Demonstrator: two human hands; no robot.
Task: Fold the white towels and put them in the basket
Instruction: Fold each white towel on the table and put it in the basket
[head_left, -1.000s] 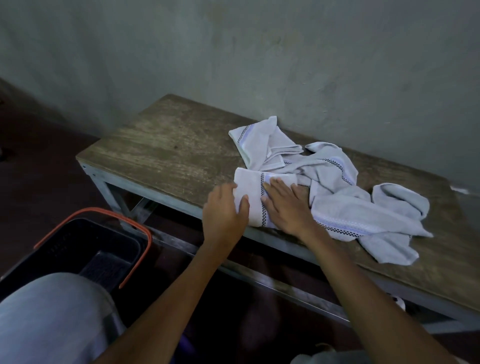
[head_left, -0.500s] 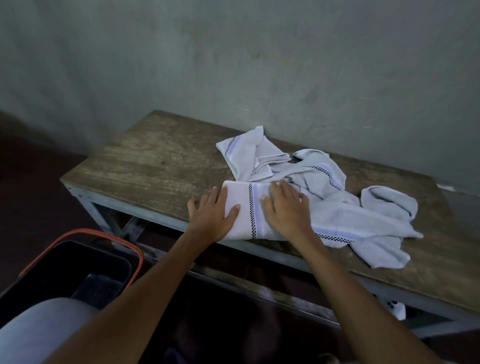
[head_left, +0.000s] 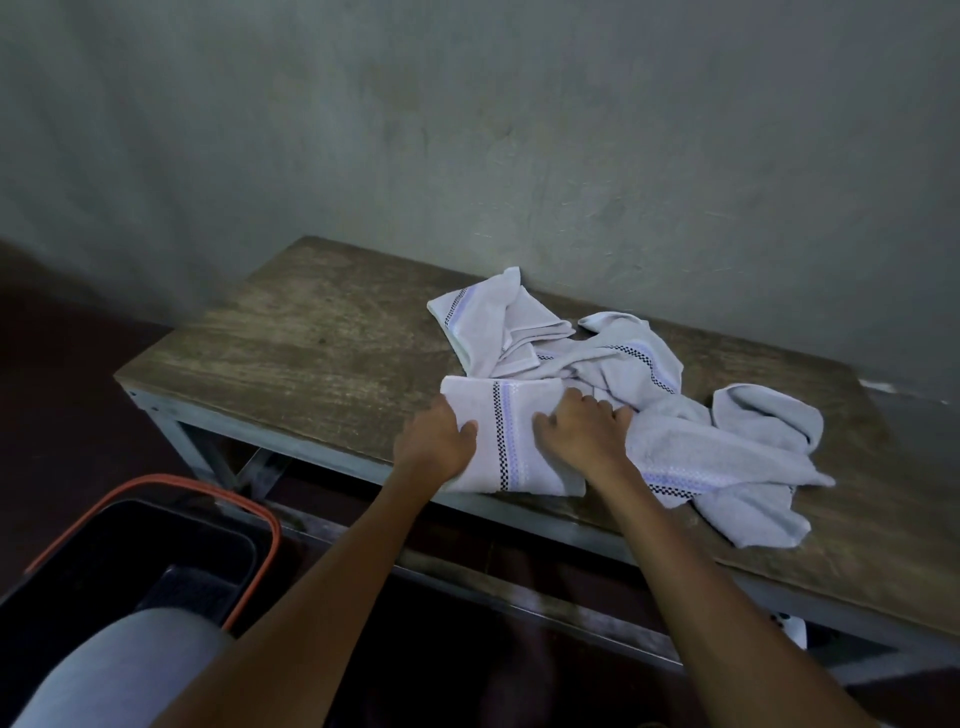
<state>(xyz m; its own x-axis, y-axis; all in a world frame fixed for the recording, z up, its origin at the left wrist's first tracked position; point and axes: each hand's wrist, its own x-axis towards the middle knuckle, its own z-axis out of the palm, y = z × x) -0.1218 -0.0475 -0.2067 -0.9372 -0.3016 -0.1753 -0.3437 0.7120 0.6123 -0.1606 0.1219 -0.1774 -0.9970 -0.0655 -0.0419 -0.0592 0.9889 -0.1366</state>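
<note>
Looked down on a worn wooden desk (head_left: 322, 353) with a pale metal frame, pushed against a rough grey-green wall (head_left: 467, 130) above a dark reddish floor (head_left: 78, 415). Found one folded towel (head_left: 519, 457) lying flat at the desk's near edge, about midway along the desk, white with a checked black line and a pale blue band across it. Saw the left hand (head_left: 434, 441) gripping the left side of that towel, thumb laid on top of the cloth, fingers tucked round its edge and mostly out of sight. Saw the right hand (head_left: 582, 431) clutching the right side of the same towel, knuckles raised, fingers bent and bunched into the cloth, thumb pressed on top. Traced both bare forearms reaching in across the desk's near edge.

Noted a heap of loose towels (head_left: 717, 452) of the same pattern, crumpled and unfolded, spread over the desk's right half from the wall side down to the near edge, touching the folded towel and the right hand. Spotted a dark basket (head_left: 270, 525) with an orange rim on the floor off the desk's near left corner, below the desk top and well apart from the folded towel; could not tell what lay inside, too dark. Caught a grey-clad knee (head_left: 119, 670) well short of the desk, just beside the basket
</note>
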